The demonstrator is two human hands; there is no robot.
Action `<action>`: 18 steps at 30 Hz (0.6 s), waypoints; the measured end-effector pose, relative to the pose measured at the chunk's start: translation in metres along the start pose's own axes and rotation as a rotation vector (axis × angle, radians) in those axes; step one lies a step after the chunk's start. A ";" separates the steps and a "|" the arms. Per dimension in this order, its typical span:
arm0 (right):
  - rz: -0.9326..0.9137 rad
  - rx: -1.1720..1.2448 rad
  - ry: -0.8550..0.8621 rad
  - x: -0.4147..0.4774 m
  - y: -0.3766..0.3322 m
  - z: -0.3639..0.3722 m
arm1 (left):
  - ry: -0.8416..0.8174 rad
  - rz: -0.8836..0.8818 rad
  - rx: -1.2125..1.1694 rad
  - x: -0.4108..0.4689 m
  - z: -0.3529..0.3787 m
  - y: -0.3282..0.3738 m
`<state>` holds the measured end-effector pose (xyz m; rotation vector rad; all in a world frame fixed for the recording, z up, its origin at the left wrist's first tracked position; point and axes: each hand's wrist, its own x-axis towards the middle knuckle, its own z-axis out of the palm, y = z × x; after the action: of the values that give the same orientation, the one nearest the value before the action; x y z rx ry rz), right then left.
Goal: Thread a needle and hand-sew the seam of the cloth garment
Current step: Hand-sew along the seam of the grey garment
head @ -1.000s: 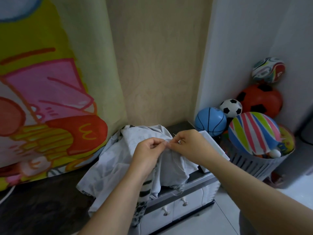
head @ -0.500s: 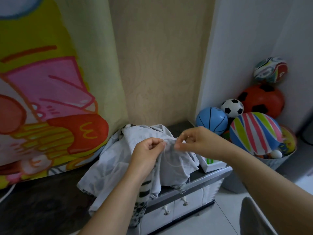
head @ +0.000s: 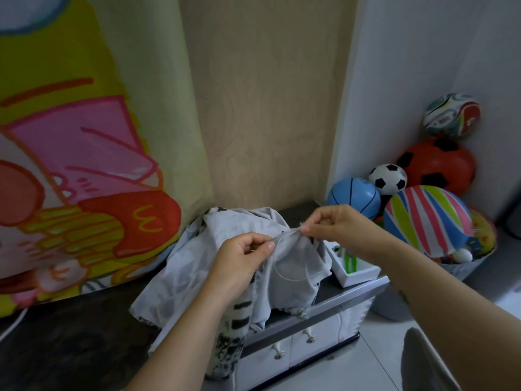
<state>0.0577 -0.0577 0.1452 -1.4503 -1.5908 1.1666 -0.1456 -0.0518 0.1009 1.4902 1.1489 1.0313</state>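
Note:
A pale grey cloth garment (head: pixel 197 266) with dark printed patches lies heaped on a low cabinet and hangs over its front. My left hand (head: pixel 242 258) pinches a raised fold of the cloth at its seam. My right hand (head: pixel 335 224) pinches the cloth edge just to the right, its fingertips close to the left hand's. A thin white thread (head: pixel 293 275) hangs in a loop below the two hands. The needle itself is too small to make out.
A low cabinet (head: pixel 332 303) with white drawers carries the cloth and a small white box (head: pixel 363 270). To the right, a basket (head: pixel 462 269) holds several balls, among them a blue ball (head: pixel 353 198) and a striped ball (head: pixel 425 218). A colourful printed curtain (head: pixel 84 165) hangs at left.
My right hand has drawn up and to the right away from the left hand, pulling thread through so a loop now hangs below. The white box has come into view.

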 end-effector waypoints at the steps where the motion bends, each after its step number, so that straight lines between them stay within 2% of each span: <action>1: -0.006 0.014 -0.002 -0.001 0.000 -0.002 | 0.000 0.006 0.020 0.000 -0.001 0.000; 8: 0.066 -0.239 0.085 0.002 0.013 -0.001 | -0.058 0.009 0.102 0.004 0.000 -0.002; 13: 0.023 -0.374 0.109 0.004 0.015 0.002 | -0.063 -0.020 0.089 0.002 0.004 -0.005; 18: -0.018 -0.447 -0.020 0.006 0.010 0.002 | -0.085 -0.017 0.049 0.002 0.004 -0.005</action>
<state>0.0583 -0.0524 0.1349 -1.6968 -1.9603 0.8469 -0.1420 -0.0504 0.0955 1.5455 1.1319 0.9252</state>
